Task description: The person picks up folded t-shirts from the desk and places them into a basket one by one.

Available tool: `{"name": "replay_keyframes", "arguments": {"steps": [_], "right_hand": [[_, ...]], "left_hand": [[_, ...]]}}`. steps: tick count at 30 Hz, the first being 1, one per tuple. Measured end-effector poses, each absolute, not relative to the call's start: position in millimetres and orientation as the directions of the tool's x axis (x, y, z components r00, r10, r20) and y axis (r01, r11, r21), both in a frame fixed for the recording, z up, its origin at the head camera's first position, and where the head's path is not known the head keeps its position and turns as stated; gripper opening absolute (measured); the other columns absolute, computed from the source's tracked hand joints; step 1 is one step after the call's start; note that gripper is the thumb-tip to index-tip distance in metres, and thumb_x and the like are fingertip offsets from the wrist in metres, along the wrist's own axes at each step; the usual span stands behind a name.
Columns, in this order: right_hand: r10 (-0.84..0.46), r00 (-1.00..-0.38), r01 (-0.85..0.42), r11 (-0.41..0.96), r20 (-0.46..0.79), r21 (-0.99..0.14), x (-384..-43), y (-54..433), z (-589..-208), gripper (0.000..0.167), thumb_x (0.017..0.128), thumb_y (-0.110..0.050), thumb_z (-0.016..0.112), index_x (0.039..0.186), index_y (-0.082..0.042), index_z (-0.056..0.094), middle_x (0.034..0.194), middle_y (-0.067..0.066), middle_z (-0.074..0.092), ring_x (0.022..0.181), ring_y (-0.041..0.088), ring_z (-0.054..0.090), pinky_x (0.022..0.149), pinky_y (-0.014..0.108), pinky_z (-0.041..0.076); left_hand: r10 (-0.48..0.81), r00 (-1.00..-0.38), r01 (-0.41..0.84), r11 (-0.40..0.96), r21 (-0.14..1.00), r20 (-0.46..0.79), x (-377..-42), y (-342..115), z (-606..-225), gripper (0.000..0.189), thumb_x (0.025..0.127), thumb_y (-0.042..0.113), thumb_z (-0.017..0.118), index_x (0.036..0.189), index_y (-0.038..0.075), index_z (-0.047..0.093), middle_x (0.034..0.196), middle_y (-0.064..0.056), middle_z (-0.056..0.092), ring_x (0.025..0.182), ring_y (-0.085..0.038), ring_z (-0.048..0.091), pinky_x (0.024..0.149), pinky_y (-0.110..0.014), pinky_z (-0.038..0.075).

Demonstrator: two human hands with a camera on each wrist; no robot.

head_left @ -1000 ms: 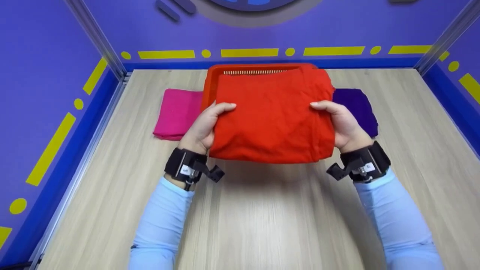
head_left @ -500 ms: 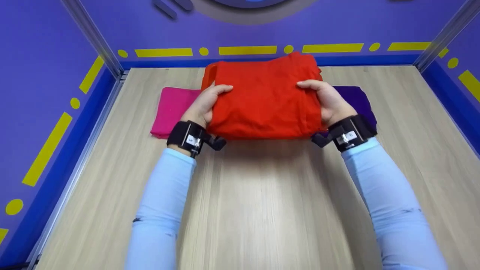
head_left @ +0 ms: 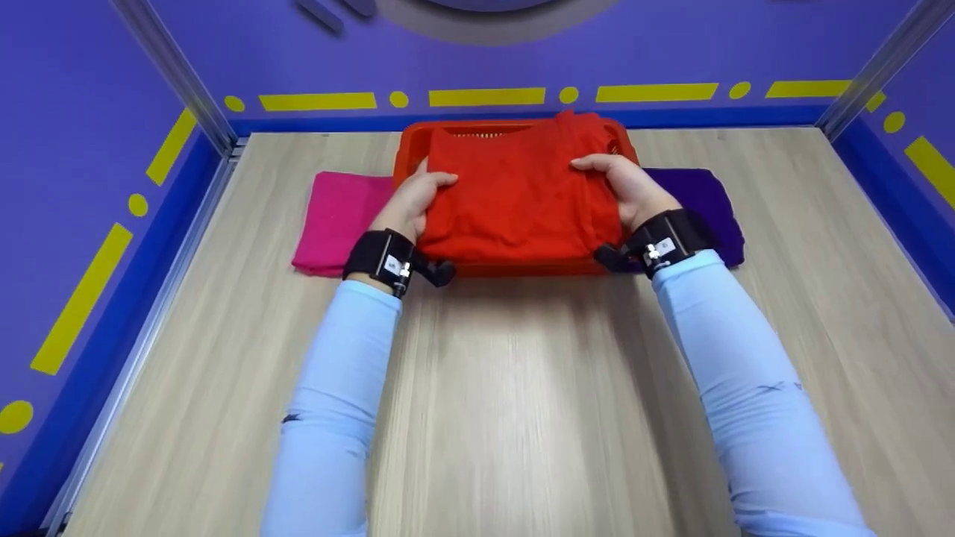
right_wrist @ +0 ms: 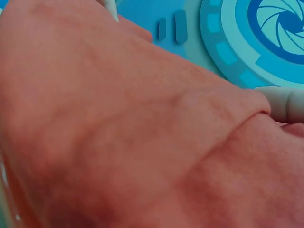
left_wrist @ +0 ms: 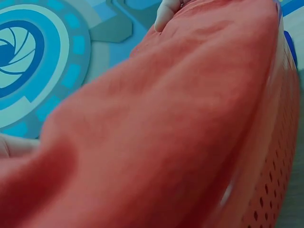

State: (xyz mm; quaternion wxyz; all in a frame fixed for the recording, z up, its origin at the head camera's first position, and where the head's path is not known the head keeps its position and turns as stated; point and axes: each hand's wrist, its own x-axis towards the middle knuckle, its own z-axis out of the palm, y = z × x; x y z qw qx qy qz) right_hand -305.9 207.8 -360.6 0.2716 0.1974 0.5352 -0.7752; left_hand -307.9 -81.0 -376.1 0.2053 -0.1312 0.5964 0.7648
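Observation:
A folded red cloth (head_left: 515,198) lies within the rim of an orange-red plastic basket (head_left: 522,268) in the head view. At its left edge my left hand (head_left: 409,203) grips it, thumb on top. My right hand (head_left: 636,192) holds the opposite edge the same way, its other fingers hidden beneath. In the left wrist view, the red cloth (left_wrist: 166,114) runs alongside the perforated basket wall (left_wrist: 273,185). A turned fold of the red cloth (right_wrist: 142,109) shows in the right wrist view, with the right thumb (right_wrist: 287,102) at its edge.
Left of the basket lies a folded pink cloth (head_left: 339,224), and right of it a folded purple cloth (head_left: 701,212); the basket or hands partly cover both. Behind stands a blue-purple wall (head_left: 671,45) with yellow marks. The wooden table (head_left: 507,410) extends toward me.
Both hands have carried the red cloth away from me and lowered it over the basket. The basket's front wall and back rim now show around it. The pink and purple cloths stay put.

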Motion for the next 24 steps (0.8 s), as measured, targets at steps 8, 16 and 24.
{"name": "replay_keyframes", "arguments": {"steps": [8,16,24], "right_hand": [[-0.164,-0.772,0.635,-0.224,-0.613,-0.739,-314,201,-364,0.044,0.093,-0.025,0.072,0.126,-0.013,0.047,0.114,0.002,0.06,0.095,0.021,0.061,0.081,0.032,0.054],[-0.152,-0.782,0.623,-0.202,-0.605,-0.755,-319,196,-373,0.03,0.095,-0.017,0.069,0.12,-0.014,0.051,0.098,0.001,0.067,0.086,0.019,0.066,0.078,0.031,0.056],[-0.133,-0.795,0.606,-0.182,-0.591,-0.774,-320,191,-374,0.058,0.095,-0.012,0.067,0.144,-0.031,0.041,0.117,0.0,0.058,0.1,0.018,0.06,0.083,0.032,0.053]], "left_hand": [[0.105,-0.903,-0.428,-0.148,0.891,-0.417,-313,-79,-381,0.076,0.104,0.006,0.049,0.164,0.032,0.01,0.16,-0.001,0.032,0.132,-0.02,0.042,0.107,-0.033,0.04],[0.105,-0.905,-0.415,-0.02,0.909,-0.411,-313,-76,-382,0.075,0.104,0.003,0.046,0.164,0.032,0.011,0.161,-0.002,0.031,0.137,-0.021,0.039,0.11,-0.034,0.037],[0.091,-0.888,-0.445,0.086,0.891,-0.452,-314,-77,-380,0.078,0.103,0.001,0.045,0.165,0.032,0.007,0.169,0.001,0.014,0.151,-0.018,0.019,0.121,-0.035,0.023]]}}
